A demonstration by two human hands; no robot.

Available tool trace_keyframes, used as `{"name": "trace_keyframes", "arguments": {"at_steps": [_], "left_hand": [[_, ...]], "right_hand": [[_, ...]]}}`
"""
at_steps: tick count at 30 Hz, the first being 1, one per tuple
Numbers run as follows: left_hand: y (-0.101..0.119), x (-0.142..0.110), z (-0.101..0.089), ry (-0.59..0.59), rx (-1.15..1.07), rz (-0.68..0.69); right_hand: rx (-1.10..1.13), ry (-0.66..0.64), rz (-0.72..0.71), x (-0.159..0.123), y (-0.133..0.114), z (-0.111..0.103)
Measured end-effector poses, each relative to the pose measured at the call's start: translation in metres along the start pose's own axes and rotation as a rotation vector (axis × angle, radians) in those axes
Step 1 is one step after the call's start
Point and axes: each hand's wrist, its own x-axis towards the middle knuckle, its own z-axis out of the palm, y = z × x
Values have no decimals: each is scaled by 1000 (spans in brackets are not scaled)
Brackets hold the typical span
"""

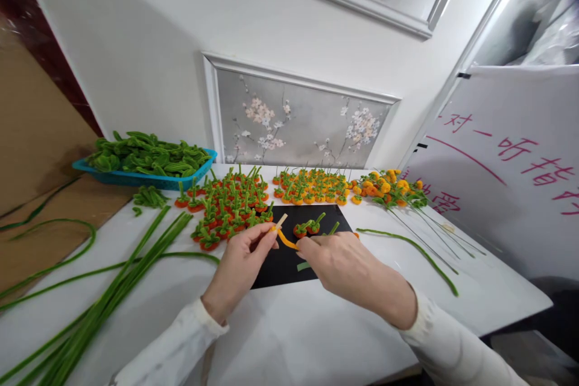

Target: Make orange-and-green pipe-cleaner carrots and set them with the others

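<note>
Between my hands runs a short, curved orange pipe cleaner (pixel 286 240). My left hand (pixel 246 256) pinches its left end, where a pale flat strip (pixel 281 221) sticks up past the fingertips. On the other end my right hand (pixel 337 259) is closed, knuckles up, its fingertips partly hidden. Both hands hover above a black mat (pixel 275 271). Small orange pumpkin-like pieces with green stems (pixel 310 226) sit on the mat just behind my right hand. A small light green strip (pixel 303 266) lies on it too.
Rows of orange pieces with green stems (pixel 235 199) and yellow-orange ones (pixel 312 187) stand behind. A blue tray (pixel 136 180) of green leaf shapes is back left. Long green pipe cleaners (pixel 113 295) lie left, another (pixel 416 247) right, near wire-stemmed orange flowers (pixel 391 186).
</note>
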Motion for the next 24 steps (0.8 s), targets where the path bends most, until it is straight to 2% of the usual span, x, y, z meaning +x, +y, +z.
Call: {"name": "trace_keyframes", "arguments": {"at_steps": [4,9,14,18,24], "left_hand": [[-5,-2,2,-31,63,73],[-3,-6,2,-141,302,198],[-4,-8,2,-139,377,216],[-6,-9,2,-168,350,186],[-5,-10,2,-128,222,108]], "right_hand": [[22,42,-63,2,0,-7],[11,172,-130,17,8,-6],[90,241,-66,34,17,-1],[247,230,-44,45,27,4],[394,101,-26,50,36,17]]}}
